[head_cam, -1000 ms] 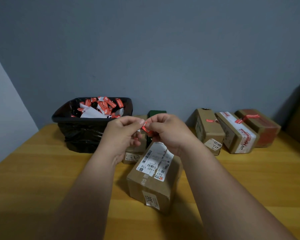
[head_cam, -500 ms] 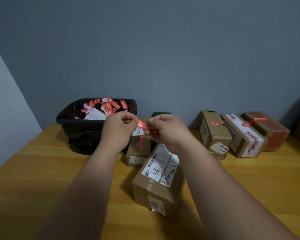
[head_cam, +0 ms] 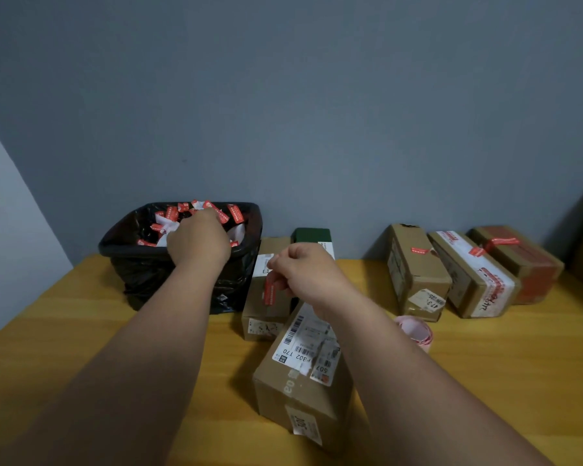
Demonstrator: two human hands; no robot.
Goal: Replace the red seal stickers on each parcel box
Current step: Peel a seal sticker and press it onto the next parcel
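Observation:
My left hand (head_cam: 197,243) reaches over the black-lined bin (head_cam: 115,243), fingers curled down and hidden among discarded red stickers (head_cam: 169,213) and white backing. My right hand (head_cam: 303,274) is pinched shut above the nearest parcel box (head_cam: 297,391), a brown carton with a white shipping label (head_cam: 303,341). A red seal sticker (head_cam: 269,294) hangs just below its fingertips, in front of a smaller brown box (head_cam: 266,321). I cannot tell whether the strip touches that box.
A pink roll of stickers (head_cam: 414,331) lies on the wooden table (head_cam: 81,331) behind my right forearm. Three parcel boxes with red seals (head_cam: 414,274) (head_cam: 472,280) (head_cam: 525,264) line the back right. A dark green box (head_cam: 310,235) stands against the wall.
My hands were together peeling a red sticker above the front box. My left hand has since moved left and back over the bin; my right hand stayed near the boxes.

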